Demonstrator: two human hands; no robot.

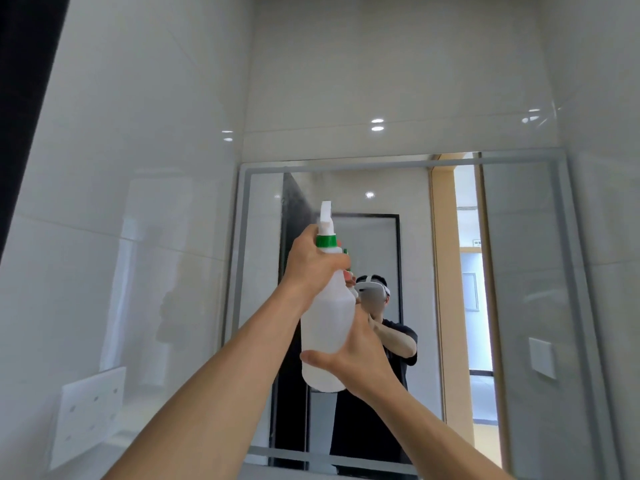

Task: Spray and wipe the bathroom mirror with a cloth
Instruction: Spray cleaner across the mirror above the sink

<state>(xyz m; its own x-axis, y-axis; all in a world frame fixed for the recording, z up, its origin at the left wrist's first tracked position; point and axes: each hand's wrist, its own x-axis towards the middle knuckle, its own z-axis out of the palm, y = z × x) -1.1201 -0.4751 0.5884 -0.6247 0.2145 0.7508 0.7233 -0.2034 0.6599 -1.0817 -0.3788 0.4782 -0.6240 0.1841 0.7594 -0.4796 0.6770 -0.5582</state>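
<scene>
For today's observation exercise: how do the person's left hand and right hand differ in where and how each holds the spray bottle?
The left hand grips the spray bottle high, around the neck beneath the green collar; the right hand holds low, near the base. The left hand wraps round from the left side; the right hand cups from the right, thumb across the front. Both hold the same upright bottle.

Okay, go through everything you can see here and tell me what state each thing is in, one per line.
Spray bottle: upright, held up at the mirror, faint mist off its nozzle.
Left hand: grips the bottle's neck.
Right hand: holds the bottle's lower body.
Mirror: mist near its upper left.
Cloth: not in view.
</scene>
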